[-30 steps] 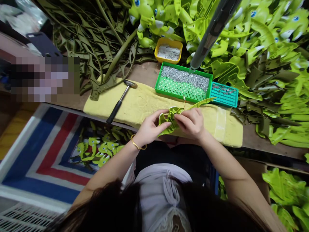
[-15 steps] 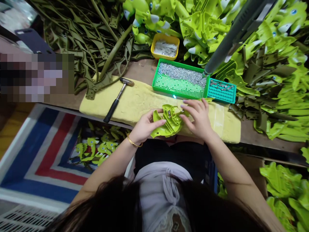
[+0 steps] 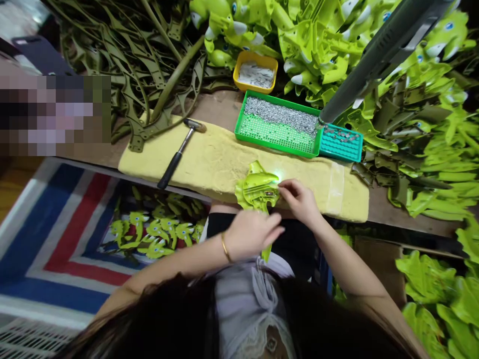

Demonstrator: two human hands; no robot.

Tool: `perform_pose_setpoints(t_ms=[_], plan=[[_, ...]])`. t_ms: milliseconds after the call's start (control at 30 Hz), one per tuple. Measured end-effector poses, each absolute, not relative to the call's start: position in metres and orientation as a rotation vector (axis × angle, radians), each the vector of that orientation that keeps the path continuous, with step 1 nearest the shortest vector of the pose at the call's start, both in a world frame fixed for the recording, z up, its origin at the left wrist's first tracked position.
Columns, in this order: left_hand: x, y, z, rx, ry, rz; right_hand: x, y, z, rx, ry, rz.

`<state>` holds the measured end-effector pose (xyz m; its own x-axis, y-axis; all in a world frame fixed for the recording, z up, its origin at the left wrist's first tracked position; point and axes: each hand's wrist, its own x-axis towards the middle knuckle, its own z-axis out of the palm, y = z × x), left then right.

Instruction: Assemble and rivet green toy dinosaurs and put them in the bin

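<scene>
A lime-green plastic toy shell (image 3: 257, 189) lies inside-up on the yellow foam pad (image 3: 209, 154), with a small light glowing at its upper right. My right hand (image 3: 299, 199) pinches at the shell's right edge. My left hand (image 3: 251, 233), with a gold bangle on the wrist, hovers over my lap just below the shell; its fingers are blurred, and a second green piece (image 3: 266, 253) pokes out under it.
A hammer (image 3: 178, 152) lies on the pad's left. Behind the pad stand a green tray of screws (image 3: 279, 124), a teal tray (image 3: 340, 142) and a yellow bowl (image 3: 255, 72). Green toy parts pile at the back and right. A grey pole (image 3: 377, 55) slants overhead. A bag of finished toys (image 3: 157, 232) sits at the lower left.
My left hand has let go of the shell's left side and dropped toward my lap. The shell now lies flatter on the pad, with my right hand at its right edge.
</scene>
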<state>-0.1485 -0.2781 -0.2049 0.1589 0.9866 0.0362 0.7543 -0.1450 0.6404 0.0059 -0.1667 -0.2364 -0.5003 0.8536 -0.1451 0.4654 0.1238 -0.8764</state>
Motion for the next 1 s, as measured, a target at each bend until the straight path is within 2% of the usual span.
perform_pose_setpoints(t_ms=[133, 233, 300, 400, 500, 600, 700, 767, 833, 933, 1000], plan=[[-0.124, -0.325, -0.238, 1.814, 1.904, 0.552, 0.011, -0.160, -0.237, -1.266, -1.913, 1.597], [-0.125, -0.329, -0.254, 1.702, 1.869, 0.456, 0.015, -0.160, -0.232, -1.223, -1.928, 1.681], [-0.129, -0.327, -0.256, 1.635, 1.809, 0.449, 0.017, -0.162, -0.227, -1.162, -2.084, 1.479], [-0.141, -0.321, -0.245, 1.565, 1.774, 0.521, 0.021, -0.167, -0.219, -0.903, -2.351, 0.929], [-0.162, -0.304, -0.227, 1.702, 1.672, 0.456, 0.022, -0.169, -0.218, -0.635, -2.478, 0.567], [-0.182, -0.269, -0.208, 2.001, 1.508, 0.197, 0.020, -0.168, -0.225, -0.628, -2.451, 0.448], [-0.204, -0.230, -0.194, 2.285, 1.451, 0.023, 0.017, -0.165, -0.235, -0.951, -2.192, 0.529], [-0.231, -0.215, -0.191, 2.405, 1.621, 0.122, 0.015, -0.162, -0.241, -1.167, -1.950, 0.677], [-0.274, -0.215, -0.198, 2.345, 1.996, 0.325, 0.015, -0.160, -0.246, -1.278, -1.755, 0.802], [-0.352, -0.234, -0.222, 1.647, 2.874, 0.419, 0.013, -0.157, -0.249, -1.295, -1.679, 0.869], [-0.394, -0.249, -0.239, 1.436, 2.995, 0.446, 0.012, -0.155, -0.248, -1.296, -1.695, 0.891]])
